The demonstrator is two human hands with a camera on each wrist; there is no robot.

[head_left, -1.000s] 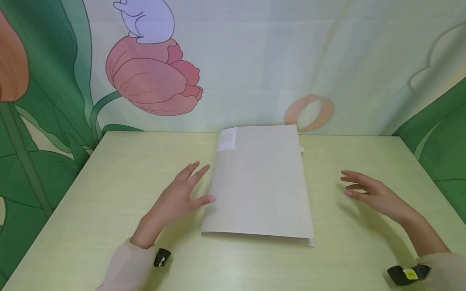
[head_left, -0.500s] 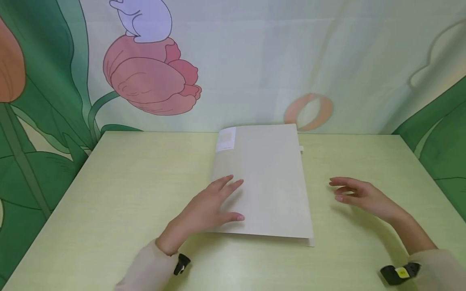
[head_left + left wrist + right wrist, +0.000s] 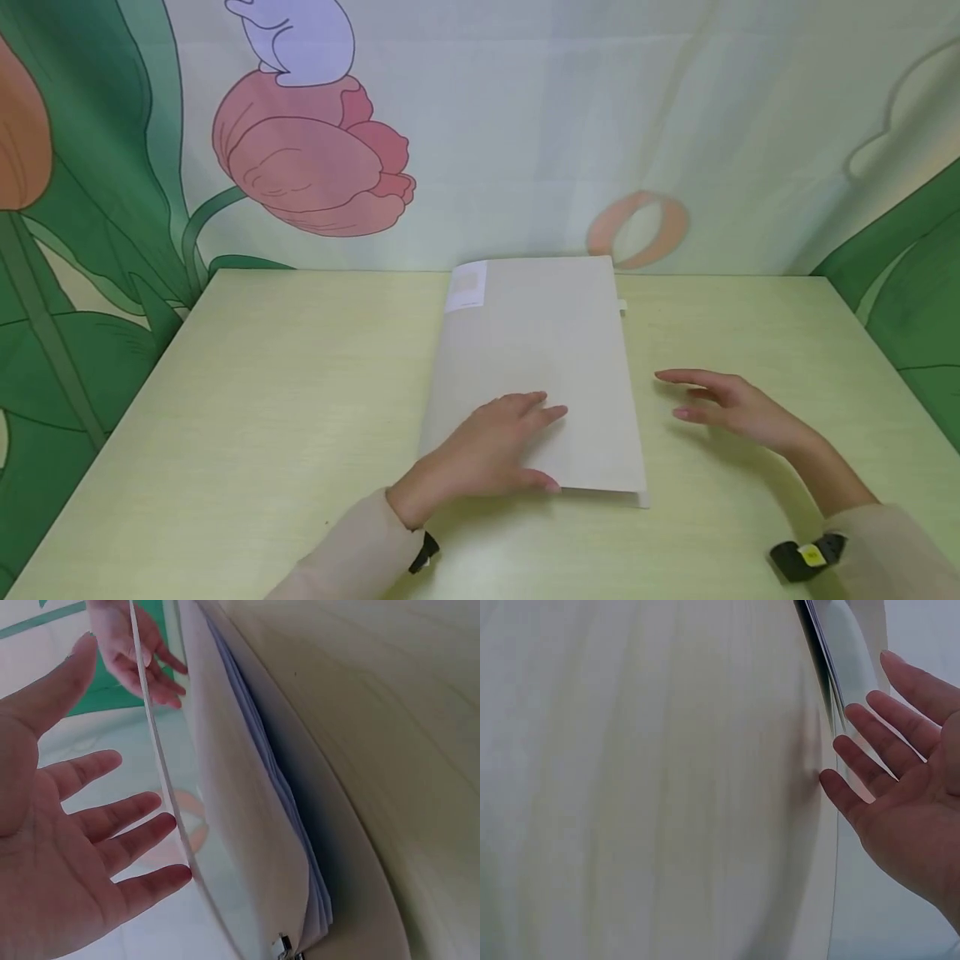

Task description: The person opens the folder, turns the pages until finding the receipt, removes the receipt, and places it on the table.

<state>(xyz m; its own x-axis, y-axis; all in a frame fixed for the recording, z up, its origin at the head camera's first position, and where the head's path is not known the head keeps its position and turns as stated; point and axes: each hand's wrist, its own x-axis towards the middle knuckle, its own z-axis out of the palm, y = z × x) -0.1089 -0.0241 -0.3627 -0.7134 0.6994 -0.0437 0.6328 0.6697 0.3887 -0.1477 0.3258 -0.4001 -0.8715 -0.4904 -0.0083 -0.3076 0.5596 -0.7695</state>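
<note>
A pale grey file folder [image 3: 510,350] lies closed on the table, with a whitish label [image 3: 467,285] at its upper left corner. My left hand [image 3: 487,446] is over the folder's lower part, palm down with fingers spread. Its fingertips come close to the cover's surface; whether they touch I cannot tell. Seen from the left wrist, the folder is edge-on, with several sheets of paper [image 3: 277,780] between its covers and a small metal clip [image 3: 282,946]. My right hand [image 3: 738,408] hovers to the right of the folder, fingers loosely extended, holding nothing.
A light yellow-green table [image 3: 247,417] bears the folder. Behind it hangs a cloth backdrop [image 3: 510,133] printed with flowers and leaves. A small tab [image 3: 622,307] sticks out from the folder's right side. A black device [image 3: 806,557] is on the right wrist.
My left hand has moved right and down, from beside the folder's left edge to over its lower part. The right hand has drifted left toward the folder. The folder stays put.
</note>
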